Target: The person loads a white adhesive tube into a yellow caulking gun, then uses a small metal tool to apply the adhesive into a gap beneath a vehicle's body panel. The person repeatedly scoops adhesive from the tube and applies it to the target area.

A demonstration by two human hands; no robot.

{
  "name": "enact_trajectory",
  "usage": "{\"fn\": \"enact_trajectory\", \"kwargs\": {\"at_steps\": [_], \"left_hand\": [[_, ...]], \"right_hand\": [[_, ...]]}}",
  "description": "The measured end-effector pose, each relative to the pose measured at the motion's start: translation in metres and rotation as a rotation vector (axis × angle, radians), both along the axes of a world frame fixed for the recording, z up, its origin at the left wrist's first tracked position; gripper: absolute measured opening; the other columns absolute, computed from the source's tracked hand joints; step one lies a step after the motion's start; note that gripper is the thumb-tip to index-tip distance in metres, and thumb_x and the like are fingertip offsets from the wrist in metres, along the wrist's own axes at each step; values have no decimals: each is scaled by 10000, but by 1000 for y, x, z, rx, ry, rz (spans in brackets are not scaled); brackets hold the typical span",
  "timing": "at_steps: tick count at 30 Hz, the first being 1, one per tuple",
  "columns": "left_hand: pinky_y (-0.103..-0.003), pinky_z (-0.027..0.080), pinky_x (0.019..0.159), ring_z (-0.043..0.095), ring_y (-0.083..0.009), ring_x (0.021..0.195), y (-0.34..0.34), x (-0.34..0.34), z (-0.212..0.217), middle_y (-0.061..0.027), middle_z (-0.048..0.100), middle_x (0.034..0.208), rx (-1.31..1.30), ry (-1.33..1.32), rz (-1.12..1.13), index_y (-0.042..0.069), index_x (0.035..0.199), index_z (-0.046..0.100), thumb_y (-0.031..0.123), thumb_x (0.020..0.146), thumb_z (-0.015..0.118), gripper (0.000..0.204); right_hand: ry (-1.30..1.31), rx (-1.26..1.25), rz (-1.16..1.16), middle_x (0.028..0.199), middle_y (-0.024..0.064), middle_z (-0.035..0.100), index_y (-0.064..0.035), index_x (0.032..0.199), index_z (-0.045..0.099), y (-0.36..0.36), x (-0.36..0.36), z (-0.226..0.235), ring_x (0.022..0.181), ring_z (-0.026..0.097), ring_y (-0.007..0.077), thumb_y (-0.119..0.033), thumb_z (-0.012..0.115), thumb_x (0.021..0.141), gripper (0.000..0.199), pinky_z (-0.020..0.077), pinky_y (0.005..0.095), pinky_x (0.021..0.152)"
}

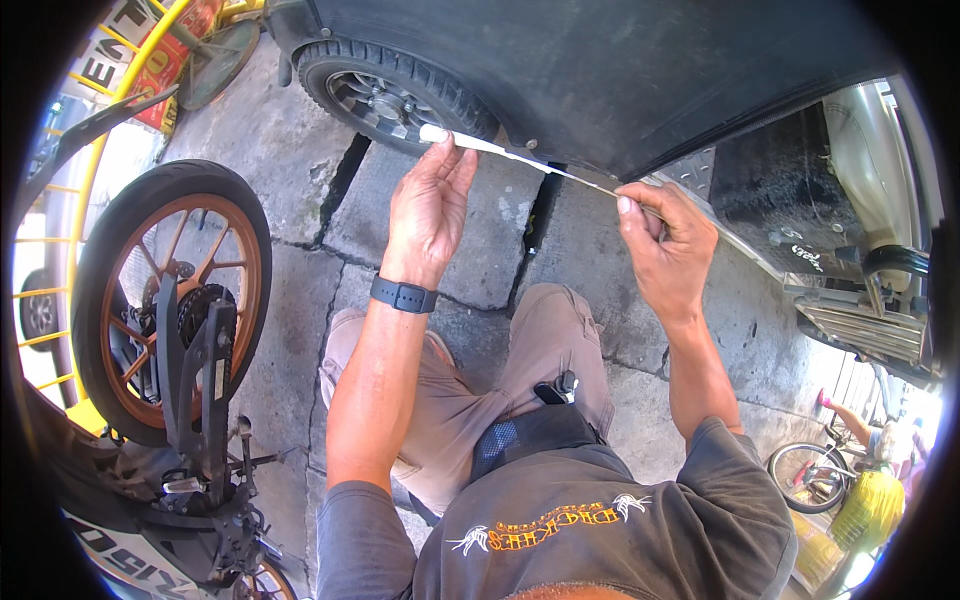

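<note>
A long slender stick stretches between my hands, thick and white at its left end and tapering to a thin, darker tip at the right. What exactly it is I cannot make out. The thumb and fingertips of my left hand pinch the white end from below. My right hand grips the thin end between thumb and forefinger, the other fingers curled in. The stick slopes slightly down to the right, in the air in front of a dark vehicle's side panel and its wheel.
To my left stands a motorcycle with a large orange-rimmed wheel, beside a yellow railing. Cracked concrete slabs with dark gaps form the ground. An open vehicle step with a metal edge lies to the right, and a bicycle farther off.
</note>
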State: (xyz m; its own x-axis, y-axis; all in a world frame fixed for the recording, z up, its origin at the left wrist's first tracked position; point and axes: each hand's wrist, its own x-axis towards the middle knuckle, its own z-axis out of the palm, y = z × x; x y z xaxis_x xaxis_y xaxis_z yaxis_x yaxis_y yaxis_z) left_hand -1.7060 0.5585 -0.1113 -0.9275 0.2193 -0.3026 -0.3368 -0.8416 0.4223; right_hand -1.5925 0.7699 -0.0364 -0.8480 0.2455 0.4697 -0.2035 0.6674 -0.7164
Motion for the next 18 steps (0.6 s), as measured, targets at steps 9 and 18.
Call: {"fn": "enact_trajectory", "kwargs": {"at_steps": [9, 18], "left_hand": [[-273, 620, 943, 674, -188, 1037, -2, -1, 0, -116, 656, 1074, -14, 13, -12, -46, 1098, 626, 84, 996, 663, 169], [-280, 586, 995, 635, -189, 1127, -3, -1, 0, -119, 633, 1171, -52, 93, -75, -32, 1192, 591, 95, 1006, 650, 234]], "right_hand": [[3, -25, 12, 672, -17, 521, -33, 950, 763, 0, -1, -1, 573, 406, 53, 15, 733, 852, 114, 346, 252, 531], [-23, -92, 22, 719, -22, 583, -30, 979, 758, -1, 1, -11, 600, 440, 37, -8, 737, 877, 106, 358, 229, 540]]}}
